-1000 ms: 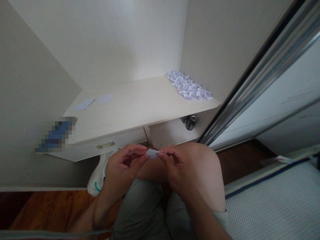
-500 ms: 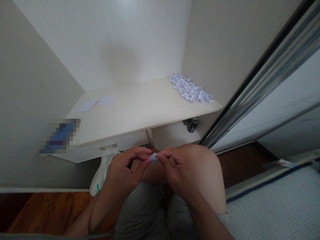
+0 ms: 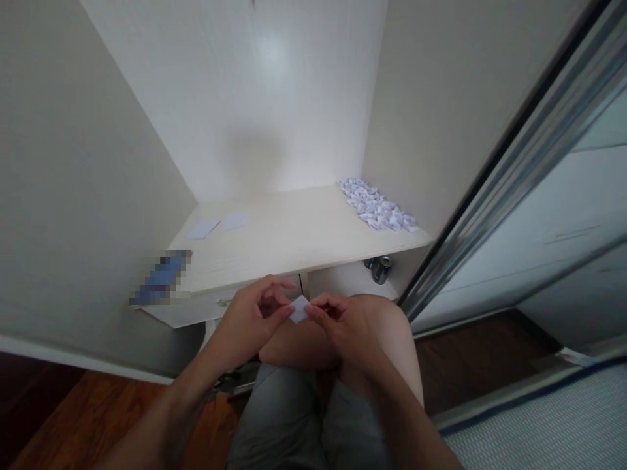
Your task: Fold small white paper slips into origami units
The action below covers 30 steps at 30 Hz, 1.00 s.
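A small piece of folded white paper (image 3: 299, 309) is held above my lap, between both hands. My left hand (image 3: 255, 313) pinches its left corner with thumb and fingertips; the index finger is raised over it. On the other side my right hand (image 3: 340, 320) grips the right corner between thumb and fingers. Many small folded white paper pieces (image 3: 378, 207) lie in a heap on the right of the white desk surface (image 3: 284, 235). Flat paper sheets (image 3: 204, 229) rest at its left, with another sheet (image 3: 236, 220) beside them.
A pixelated blue item (image 3: 164, 277) lies at the desk's left front corner. Below the desktop are a drawer on the left and an open shelf holding dark cans (image 3: 381, 269). A metal-framed sliding door (image 3: 490, 183) stands on the right, near a mesh-covered mat (image 3: 543, 424).
The view has shifted, so the desk appears lower and further right. The paper is turned so more of its flat face shows, and my left index finger has lifted off it.
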Tool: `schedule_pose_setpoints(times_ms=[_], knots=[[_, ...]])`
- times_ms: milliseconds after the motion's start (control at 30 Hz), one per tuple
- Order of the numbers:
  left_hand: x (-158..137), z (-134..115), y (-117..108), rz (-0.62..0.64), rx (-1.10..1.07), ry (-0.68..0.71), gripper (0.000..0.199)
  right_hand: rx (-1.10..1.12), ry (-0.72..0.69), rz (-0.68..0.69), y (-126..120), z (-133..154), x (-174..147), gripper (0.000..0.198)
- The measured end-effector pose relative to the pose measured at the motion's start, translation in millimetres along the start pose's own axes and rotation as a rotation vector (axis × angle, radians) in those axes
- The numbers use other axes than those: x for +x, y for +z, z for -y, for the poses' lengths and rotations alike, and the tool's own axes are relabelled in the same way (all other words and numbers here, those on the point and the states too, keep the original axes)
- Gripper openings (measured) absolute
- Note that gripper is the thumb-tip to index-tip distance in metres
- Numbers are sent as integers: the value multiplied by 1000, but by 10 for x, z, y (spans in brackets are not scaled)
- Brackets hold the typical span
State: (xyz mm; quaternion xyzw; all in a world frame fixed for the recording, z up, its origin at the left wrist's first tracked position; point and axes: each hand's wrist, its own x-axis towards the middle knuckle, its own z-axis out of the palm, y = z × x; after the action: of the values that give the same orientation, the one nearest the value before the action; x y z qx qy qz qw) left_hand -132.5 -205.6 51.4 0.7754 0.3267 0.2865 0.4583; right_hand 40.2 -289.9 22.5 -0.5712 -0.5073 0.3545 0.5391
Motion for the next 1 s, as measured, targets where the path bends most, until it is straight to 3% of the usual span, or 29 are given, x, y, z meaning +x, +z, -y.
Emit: schedule_pose_setpoints(times_ms=[167, 333, 500, 633, 833, 1000], knots=[[5, -147, -44, 15, -116, -4, 30, -104, -19, -116, -40, 99, -34, 16], [-151, -328, 61, -74, -254, 23, 35, 176, -88, -10, -57, 167, -174, 20], [-384, -489, 239, -154, -368, 31, 38, 72, -133, -112, -91, 277, -425, 21], [-511, -557, 317, -197, -419, 60, 37, 112, -165, -32, -134, 385, -590, 23], [-484, -466, 420, -199, -542, 29, 35, -3, -128, -36, -133, 384, -602, 30], [-90, -226, 316, -232, -479, -2, 30, 63, -96, 18, -174, 146, -235, 24]])
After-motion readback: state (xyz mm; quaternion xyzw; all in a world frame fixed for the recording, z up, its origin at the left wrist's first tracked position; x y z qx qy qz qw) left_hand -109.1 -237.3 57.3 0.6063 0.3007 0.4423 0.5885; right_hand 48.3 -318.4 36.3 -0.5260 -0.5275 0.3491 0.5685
